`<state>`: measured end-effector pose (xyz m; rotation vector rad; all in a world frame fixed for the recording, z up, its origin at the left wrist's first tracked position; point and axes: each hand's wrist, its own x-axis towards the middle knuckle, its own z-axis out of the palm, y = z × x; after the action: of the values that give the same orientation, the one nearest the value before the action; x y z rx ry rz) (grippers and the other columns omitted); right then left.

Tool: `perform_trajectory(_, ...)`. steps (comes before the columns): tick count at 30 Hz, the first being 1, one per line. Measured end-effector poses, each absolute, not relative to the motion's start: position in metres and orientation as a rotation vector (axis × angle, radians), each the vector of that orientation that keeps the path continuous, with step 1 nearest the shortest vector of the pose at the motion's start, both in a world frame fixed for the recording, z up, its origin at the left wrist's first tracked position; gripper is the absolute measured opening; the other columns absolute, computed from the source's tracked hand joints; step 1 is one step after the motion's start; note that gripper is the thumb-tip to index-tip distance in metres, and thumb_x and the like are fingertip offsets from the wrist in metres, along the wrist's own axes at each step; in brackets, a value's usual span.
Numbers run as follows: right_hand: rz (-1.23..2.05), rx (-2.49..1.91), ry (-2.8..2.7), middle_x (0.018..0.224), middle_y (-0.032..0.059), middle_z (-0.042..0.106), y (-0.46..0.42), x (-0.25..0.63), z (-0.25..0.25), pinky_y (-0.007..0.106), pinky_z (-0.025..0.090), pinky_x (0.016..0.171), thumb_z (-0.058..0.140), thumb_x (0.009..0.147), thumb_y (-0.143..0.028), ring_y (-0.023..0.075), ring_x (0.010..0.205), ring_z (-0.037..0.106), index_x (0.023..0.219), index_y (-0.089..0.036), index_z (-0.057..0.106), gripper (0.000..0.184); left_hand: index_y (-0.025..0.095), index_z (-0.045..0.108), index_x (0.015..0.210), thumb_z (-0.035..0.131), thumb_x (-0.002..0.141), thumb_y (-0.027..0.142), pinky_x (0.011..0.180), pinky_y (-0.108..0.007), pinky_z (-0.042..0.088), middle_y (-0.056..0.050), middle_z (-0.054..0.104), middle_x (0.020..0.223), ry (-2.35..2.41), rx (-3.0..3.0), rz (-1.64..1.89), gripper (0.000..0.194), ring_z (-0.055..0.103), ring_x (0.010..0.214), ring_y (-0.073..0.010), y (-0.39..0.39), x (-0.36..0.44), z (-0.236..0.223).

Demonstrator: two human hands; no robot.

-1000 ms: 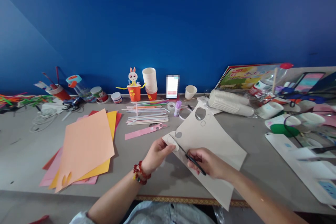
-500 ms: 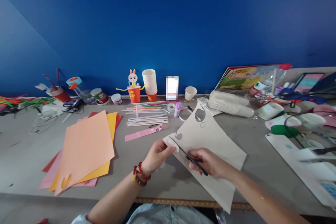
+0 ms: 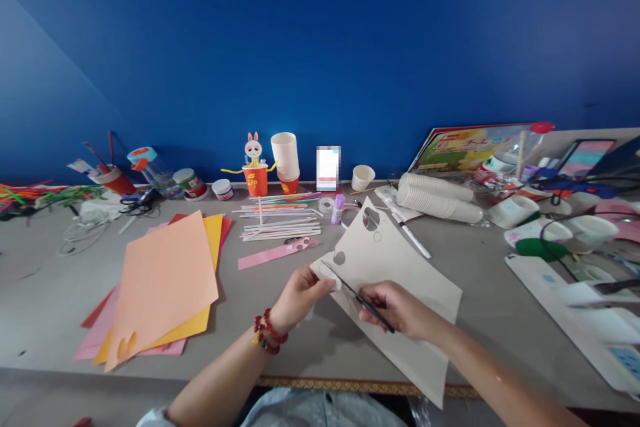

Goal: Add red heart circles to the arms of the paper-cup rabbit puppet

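A large white paper sheet (image 3: 395, 263) slants across the table in front of me, with cut-out holes and a small drawn circle near its far corner. My left hand (image 3: 303, 290), with red beads at the wrist, pinches the sheet's left corner between thumb and fingers. Black-handled scissors (image 3: 375, 312) are gripped in my right hand (image 3: 393, 310). Their blades lie at the paper's left corner, close to my left fingertips and beside another drawn circle. A small rounded flap of paper shows by my left thumb.
Coloured paper sheets (image 3: 165, 280) are stacked at left. Several straws (image 3: 280, 220), a pink strip (image 3: 267, 257) and a purple glue stick (image 3: 337, 209) lie ahead. A rabbit-topped red cup (image 3: 256, 180) stands at the wall. Stacked paper cups (image 3: 440, 199) and a white marker (image 3: 413, 237) lie right.
The white sheet's far part has swung slightly left and dipped, exposing more of the white marker. The scissors' blades have closed somewhat. Both hands stay almost in place.
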<state>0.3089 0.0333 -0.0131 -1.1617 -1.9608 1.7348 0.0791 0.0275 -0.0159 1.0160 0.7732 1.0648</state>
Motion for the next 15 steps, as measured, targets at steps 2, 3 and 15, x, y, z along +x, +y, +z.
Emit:
perform_trajectory(2, 1.743, -1.193, -1.942, 0.058, -0.0057, 0.041, 0.031, 0.307, -0.011, 0.02, 0.028, 0.046, 0.062, 0.087, -0.054, 0.0082, 0.051, 0.037, 0.065, -0.019, 0.045, 0.044, 0.015, 0.071, 0.08, 0.079, 0.077, 0.042, 0.075, -0.025, 0.045, -0.002, 0.069, 0.078, 0.785, 1.01, 1.075, 0.029, 0.057, 0.072, -0.013, 0.027, 0.079, -0.016)
perform_trajectory(3, 1.754, -1.204, -1.93, 0.058, -0.0054, 0.043, 0.03, 0.306, -0.01, 0.021, 0.03, 0.047, 0.062, 0.087, -0.052, 0.0086, 0.051, 0.039, 0.066, -0.019, 0.048, 0.041, 0.015, 0.071, 0.081, 0.079, 0.076, 0.043, 0.075, -0.025, 0.045, -0.002, 0.069, 0.078, 0.791, 1.003, 1.077, 0.029, 0.057, 0.072, -0.0135, 0.027, 0.079, -0.016)
perform_trajectory(15, 1.921, -1.213, -1.916, 0.064, 0.0003, 0.066, 0.023, 0.321, 0.018, 0.023, 0.043, 0.055, 0.062, 0.077, -0.025, 0.0137, 0.059, 0.06, 0.07, -0.017, 0.059, 0.011, 0.015, 0.073, 0.082, 0.082, 0.072, 0.042, 0.077, -0.029, 0.049, -0.004, 0.072, 0.079, 0.909, 0.935, 1.126, 0.031, 0.061, 0.073, -0.0157, 0.026, 0.079, -0.012)
